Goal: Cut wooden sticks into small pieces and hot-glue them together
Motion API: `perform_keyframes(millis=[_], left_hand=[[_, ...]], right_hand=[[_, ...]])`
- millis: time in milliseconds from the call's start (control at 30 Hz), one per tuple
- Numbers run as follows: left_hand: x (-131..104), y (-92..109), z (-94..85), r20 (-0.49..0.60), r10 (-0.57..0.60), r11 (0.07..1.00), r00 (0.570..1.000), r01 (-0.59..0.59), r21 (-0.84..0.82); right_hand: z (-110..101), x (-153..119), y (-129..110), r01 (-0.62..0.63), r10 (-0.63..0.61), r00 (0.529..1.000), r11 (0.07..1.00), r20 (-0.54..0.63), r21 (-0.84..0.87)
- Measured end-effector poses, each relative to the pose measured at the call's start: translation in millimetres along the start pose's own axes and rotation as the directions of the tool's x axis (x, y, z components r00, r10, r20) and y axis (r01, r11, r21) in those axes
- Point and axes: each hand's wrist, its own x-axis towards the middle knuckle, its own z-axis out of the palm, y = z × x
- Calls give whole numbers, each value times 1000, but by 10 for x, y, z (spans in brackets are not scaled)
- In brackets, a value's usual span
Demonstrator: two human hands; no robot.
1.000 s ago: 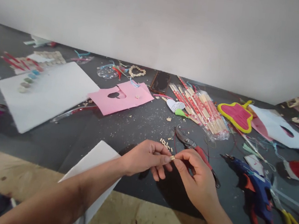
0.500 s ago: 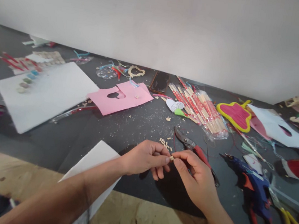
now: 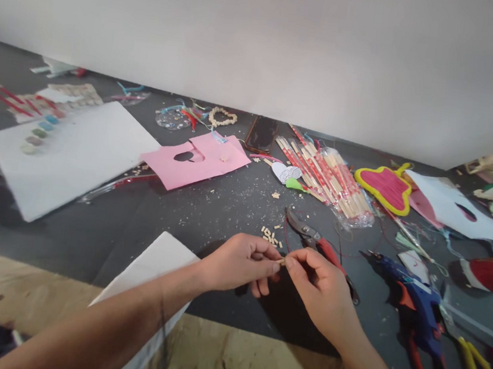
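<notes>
While two bare forearms are extending over the near edge of a dark table [image 3: 64,237], the hands are meeting nearly fingertip to fingertip. The left hand [image 3: 239,264] is pinching a small pale piece [image 3: 281,262] between thumb and forefinger, its other fingers curling loosely underneath. The right hand [image 3: 322,283] is closing thumb and forefinger on the opposite end of that piece, which is sitting in the narrow gap between the hands, above the table.

Just beyond the fingertips, a cluster of short pale pieces [image 3: 271,235] is lying on the table. Red-handled cutters [image 3: 330,252] are resting just past the right hand, partly hidden behind it. Farther right, a blue tool with red handles [image 3: 422,311] is bounding the space on that side. Beneath the left forearm, a white sheet [image 3: 150,268] is jutting over the near edge.

Ahead of the left hand, dark surface sprinkled with specks is stretching toward a pink sheet [image 3: 167,169] with a cut-out hole. Ahead of the right hand, plastic-wrapped sticks [image 3: 323,176] are lying beyond the cutters. A pale wall [image 3: 264,43] is rising behind the table's far edge.
</notes>
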Motion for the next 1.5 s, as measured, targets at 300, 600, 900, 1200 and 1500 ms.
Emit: perform_keyframes(millis=[300,600,900,1200,1500], left_hand=[[-25,42,13,-23,4,1000,1000,-5,-9],[0,11,8,-38,29,999,999,-30,-19],[-8,47,36,-81,28,1000,996,-28,-9],[-13,42,40,-96,50,999,994,-48,21],[-13,48,20,-120,59,997,991,-53,48]], right_hand=[[17,-7,32,-93,93,996,988,4,121],[47,16,-23,-102,96,995,976,40,191],[50,10,-59,-106,104,994,973,22,206],[71,29,-60,-105,105,994,976,12,192],[59,15,34,-2,0,999,999,-55,-46]])
